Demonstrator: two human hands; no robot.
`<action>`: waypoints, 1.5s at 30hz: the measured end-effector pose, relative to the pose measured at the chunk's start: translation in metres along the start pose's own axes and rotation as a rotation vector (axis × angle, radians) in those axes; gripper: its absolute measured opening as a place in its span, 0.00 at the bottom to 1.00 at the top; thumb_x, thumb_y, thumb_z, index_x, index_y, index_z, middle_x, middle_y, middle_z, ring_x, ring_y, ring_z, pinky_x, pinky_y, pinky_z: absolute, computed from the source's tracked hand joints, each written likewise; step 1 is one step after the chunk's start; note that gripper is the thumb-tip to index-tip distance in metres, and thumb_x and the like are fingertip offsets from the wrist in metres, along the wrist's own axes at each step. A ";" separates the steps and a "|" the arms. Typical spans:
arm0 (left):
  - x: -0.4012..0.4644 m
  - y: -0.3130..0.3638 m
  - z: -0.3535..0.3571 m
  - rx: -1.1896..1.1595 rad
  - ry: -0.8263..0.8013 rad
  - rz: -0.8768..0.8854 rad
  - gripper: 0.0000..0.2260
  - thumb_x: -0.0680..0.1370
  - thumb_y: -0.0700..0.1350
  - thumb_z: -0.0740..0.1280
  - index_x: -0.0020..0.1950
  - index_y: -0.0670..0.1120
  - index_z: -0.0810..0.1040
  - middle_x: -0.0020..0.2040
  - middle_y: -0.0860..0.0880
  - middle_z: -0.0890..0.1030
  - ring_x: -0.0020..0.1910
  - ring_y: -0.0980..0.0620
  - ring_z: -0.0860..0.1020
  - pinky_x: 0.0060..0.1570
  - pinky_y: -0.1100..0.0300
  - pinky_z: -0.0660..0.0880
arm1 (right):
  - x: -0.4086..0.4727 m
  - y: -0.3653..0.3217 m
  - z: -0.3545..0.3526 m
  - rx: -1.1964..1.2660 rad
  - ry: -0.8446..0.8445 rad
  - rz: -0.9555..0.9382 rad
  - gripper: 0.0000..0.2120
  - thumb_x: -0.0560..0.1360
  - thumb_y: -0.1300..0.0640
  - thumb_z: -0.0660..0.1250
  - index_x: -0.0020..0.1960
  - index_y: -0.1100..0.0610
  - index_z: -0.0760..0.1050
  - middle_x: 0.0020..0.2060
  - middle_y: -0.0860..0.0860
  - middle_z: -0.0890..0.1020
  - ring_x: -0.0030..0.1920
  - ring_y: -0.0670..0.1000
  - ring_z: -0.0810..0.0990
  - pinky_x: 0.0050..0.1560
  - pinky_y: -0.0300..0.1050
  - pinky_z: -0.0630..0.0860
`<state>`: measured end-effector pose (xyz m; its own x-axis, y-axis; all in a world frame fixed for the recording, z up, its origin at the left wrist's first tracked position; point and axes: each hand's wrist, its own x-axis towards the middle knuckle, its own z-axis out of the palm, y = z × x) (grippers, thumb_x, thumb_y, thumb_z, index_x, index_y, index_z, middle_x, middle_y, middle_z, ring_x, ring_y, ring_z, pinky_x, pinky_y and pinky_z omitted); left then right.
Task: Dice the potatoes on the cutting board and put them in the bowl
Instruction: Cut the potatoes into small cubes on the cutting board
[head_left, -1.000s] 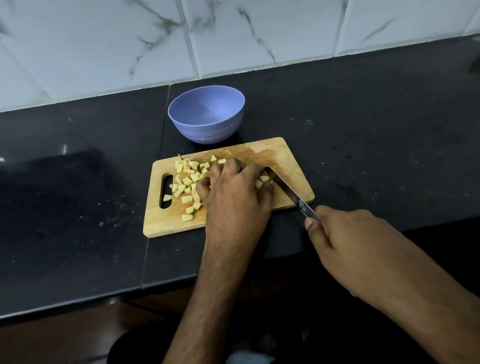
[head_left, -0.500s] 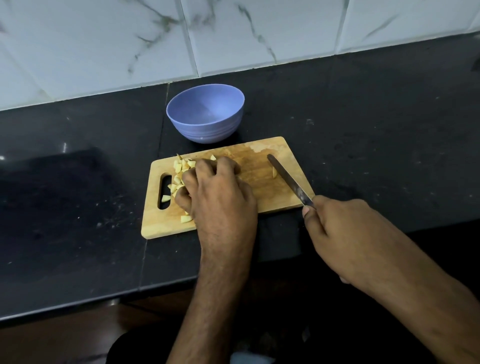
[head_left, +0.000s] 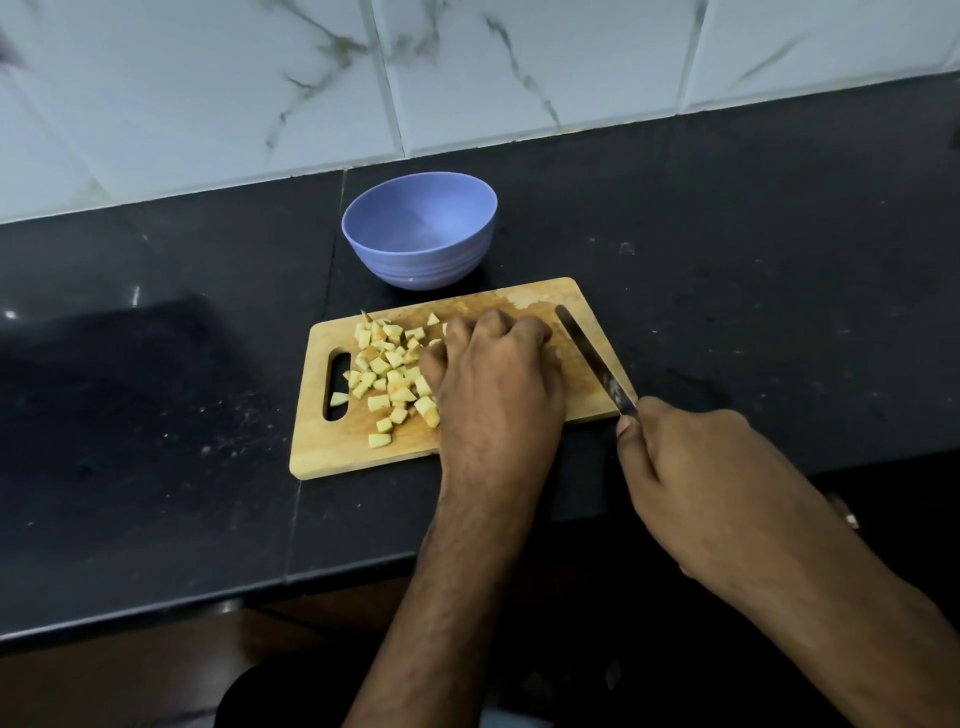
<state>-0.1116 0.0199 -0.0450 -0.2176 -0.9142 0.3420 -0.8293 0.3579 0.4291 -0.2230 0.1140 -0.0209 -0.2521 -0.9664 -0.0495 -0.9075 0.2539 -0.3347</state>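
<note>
A wooden cutting board lies on the black counter, with a pile of diced potato pieces on its left half. My left hand sits knuckles up on the middle of the board. Its fingers curl down against the right edge of the pile and hide whatever is beneath them. My right hand grips the handle of a knife off the board's right corner. The blade slants over the board's right end, apart from the left hand. Just behind the board stands a purple bowl with nothing in it.
The black stone counter stretches to both sides, with a seam running near the board's left end. A white marble-tiled wall rises behind the bowl. The counter's front edge runs below the board.
My left hand swept left from beside the knife over the pile, then came back to the board's middle. The knife drew slightly right and now lies clear of that hand.
</note>
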 end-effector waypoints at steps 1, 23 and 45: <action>0.000 -0.001 0.001 -0.017 0.008 -0.003 0.09 0.81 0.51 0.65 0.60 0.55 0.80 0.58 0.55 0.77 0.64 0.52 0.68 0.66 0.48 0.59 | -0.001 0.001 0.001 -0.007 0.014 -0.002 0.13 0.83 0.46 0.49 0.50 0.49 0.70 0.31 0.47 0.77 0.26 0.45 0.77 0.27 0.37 0.74; -0.015 0.004 -0.008 0.073 0.007 0.127 0.12 0.80 0.43 0.65 0.61 0.52 0.81 0.51 0.52 0.85 0.59 0.48 0.76 0.59 0.48 0.67 | -0.002 0.003 0.003 0.013 0.031 -0.046 0.14 0.84 0.47 0.49 0.55 0.50 0.71 0.33 0.45 0.74 0.28 0.43 0.75 0.28 0.34 0.66; -0.013 0.004 -0.010 0.049 -0.018 0.125 0.11 0.82 0.44 0.64 0.63 0.52 0.79 0.55 0.53 0.82 0.59 0.51 0.73 0.59 0.52 0.66 | -0.002 0.004 0.003 0.004 0.000 -0.041 0.14 0.84 0.46 0.49 0.56 0.50 0.71 0.34 0.46 0.75 0.29 0.43 0.73 0.28 0.35 0.65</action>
<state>-0.1070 0.0352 -0.0395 -0.3294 -0.8666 0.3748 -0.8192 0.4597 0.3430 -0.2249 0.1163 -0.0246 -0.2143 -0.9761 -0.0356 -0.9157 0.2135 -0.3404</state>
